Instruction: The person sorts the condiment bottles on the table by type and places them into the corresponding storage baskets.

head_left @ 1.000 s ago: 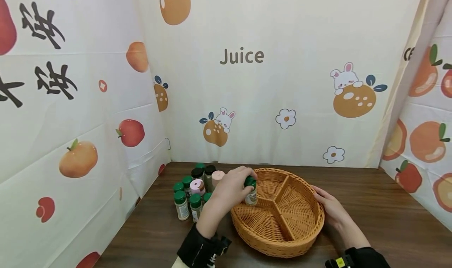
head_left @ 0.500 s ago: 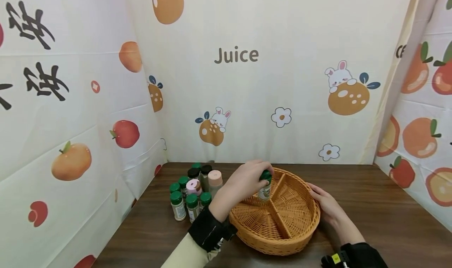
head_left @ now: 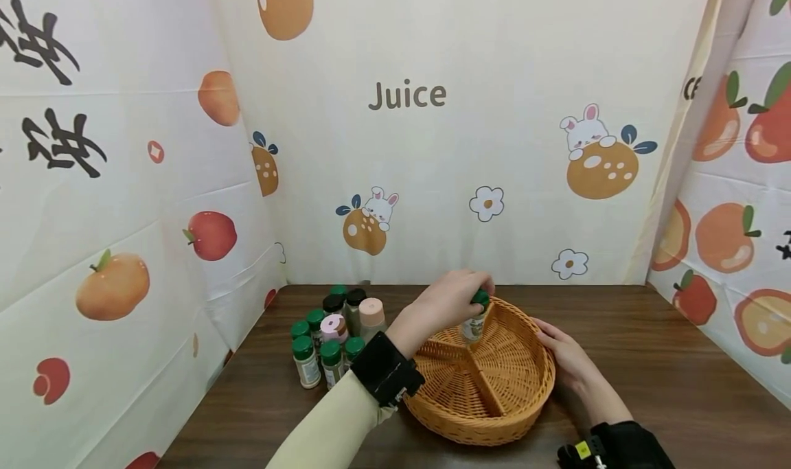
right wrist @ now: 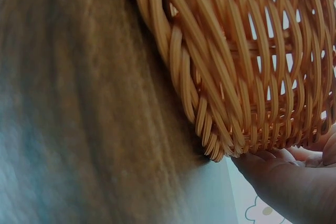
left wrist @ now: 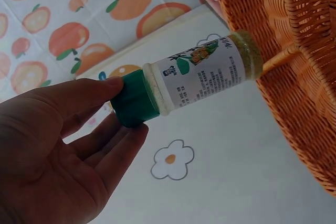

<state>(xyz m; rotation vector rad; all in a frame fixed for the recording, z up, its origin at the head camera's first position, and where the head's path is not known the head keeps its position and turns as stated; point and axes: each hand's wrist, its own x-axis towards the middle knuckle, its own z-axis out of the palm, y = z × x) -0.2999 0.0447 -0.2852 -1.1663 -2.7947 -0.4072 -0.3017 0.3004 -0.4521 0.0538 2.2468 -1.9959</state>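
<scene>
**Spice jar carried deeper over the basket**

Further across it goes: the left hand (head_left: 454, 301) has carried the spice jar (head_left: 474, 323) from the near-left part of the basket (head_left: 488, 424) to the far side, and now it hangs over the far compartment, close by the divider. Fingertips pinch the green cap (left wrist: 134, 102), thumb on top, the jar dangling below the hand. From the wrist view the label and pale green powder show clearly, the jar's base just beside the wicker wall; whether it touches the basket floor, I cannot tell.

Over on the other side, the right hand (head_left: 565, 359) rests flat against the basket's outer rim, fingers straight, gripping nothing. Its wrist camera shows mostly blurred weave and desk (head_left: 649, 359), with just a few fingers (right wrist: 286, 174) under the basket's edge.

Left of the basket, a cluster of jars (head_left: 330, 338) stands on the desk, green caps mostly, with one pink-lidded and one peach-lidded among them. The left forearm crosses in front of the nearest ones, and the back row is partly hidden.
</scene>
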